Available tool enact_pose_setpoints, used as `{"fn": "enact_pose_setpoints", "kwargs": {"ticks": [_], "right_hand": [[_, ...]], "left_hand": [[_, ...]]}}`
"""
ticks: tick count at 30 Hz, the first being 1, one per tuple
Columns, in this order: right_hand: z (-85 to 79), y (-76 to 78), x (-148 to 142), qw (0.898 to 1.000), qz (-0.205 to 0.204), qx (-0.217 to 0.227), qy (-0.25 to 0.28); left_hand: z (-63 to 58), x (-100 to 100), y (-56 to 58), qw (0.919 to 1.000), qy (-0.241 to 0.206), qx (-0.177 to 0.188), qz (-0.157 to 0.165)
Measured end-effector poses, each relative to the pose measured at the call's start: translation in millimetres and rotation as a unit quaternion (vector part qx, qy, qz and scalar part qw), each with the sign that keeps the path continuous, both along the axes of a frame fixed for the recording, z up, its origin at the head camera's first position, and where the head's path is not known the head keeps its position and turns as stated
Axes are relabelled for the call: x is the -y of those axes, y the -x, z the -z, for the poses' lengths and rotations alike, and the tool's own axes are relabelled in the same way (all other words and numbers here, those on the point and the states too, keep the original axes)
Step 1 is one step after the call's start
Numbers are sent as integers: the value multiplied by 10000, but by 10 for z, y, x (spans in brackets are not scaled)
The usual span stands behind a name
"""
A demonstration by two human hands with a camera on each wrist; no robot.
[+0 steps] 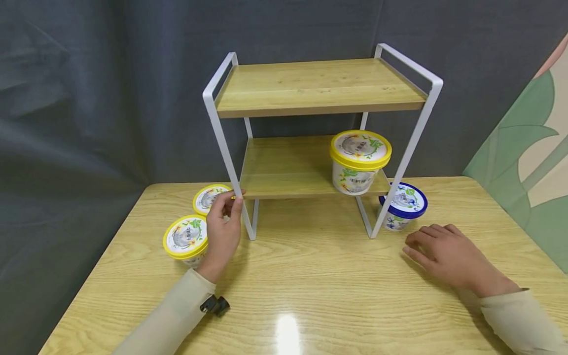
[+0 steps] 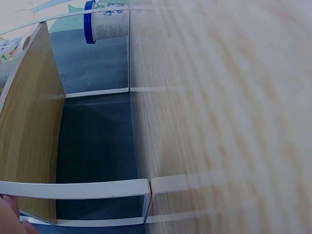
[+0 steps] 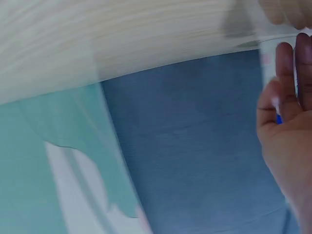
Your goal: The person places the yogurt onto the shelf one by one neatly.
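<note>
At the left front post of a two-tier wooden shelf rack (image 1: 319,88) with a white frame, my left hand (image 1: 224,236) pinches the post at the height of the lower board. In the left wrist view, fingertips show by the white post (image 2: 78,189). Beside this hand stand two yellow-lidded tubs (image 1: 185,237), the farther one (image 1: 208,197) partly covered by the fingers. My right hand (image 1: 448,254) is loosely curled and holds nothing, close to a blue-lidded tub (image 1: 406,199) at the rack's right leg. Another yellow-lidded tub (image 1: 359,153) sits on the lower board's right end.
The rack stands toward the back of a wooden table (image 1: 328,291). A dark cloth (image 1: 293,29) hangs behind it, and a panel with a leaf pattern (image 1: 528,148) is at the right. The table's left edge slopes down toward the lower left.
</note>
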State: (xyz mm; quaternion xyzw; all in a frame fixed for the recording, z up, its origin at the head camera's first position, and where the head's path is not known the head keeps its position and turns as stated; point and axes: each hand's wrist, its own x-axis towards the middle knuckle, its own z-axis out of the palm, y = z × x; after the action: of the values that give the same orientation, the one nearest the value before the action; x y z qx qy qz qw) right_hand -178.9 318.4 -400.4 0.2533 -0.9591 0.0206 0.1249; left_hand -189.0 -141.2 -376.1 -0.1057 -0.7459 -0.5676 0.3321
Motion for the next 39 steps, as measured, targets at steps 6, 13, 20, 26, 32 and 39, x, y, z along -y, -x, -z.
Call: {"fn": "enact_pose_setpoints", "kwargs": {"ticks": [6,13,20,26,32,39], "right_hand": [[-30,115,-208,9928,786,569,709],[-18,251,-248,9857,1066,724,1083],[-47,343,-176,9763,1049,955,1633],[-95,454,-75,9684,1168,1171,1865],[-97,540,-5,9707,1106,1009,1878],[-144,569,36,9665,1231,916,2058]], "left_hand": [[-16,6,2,10000,-38,28,-7],[5,18,-2,10000,-36,4,35],[18,10,8,10000,-3,-50,32],[23,4,5,10000,-17,-33,27],[37,0,-2,10000,-30,2,45],[28,-7,0,10000,-52,4,41]]}}
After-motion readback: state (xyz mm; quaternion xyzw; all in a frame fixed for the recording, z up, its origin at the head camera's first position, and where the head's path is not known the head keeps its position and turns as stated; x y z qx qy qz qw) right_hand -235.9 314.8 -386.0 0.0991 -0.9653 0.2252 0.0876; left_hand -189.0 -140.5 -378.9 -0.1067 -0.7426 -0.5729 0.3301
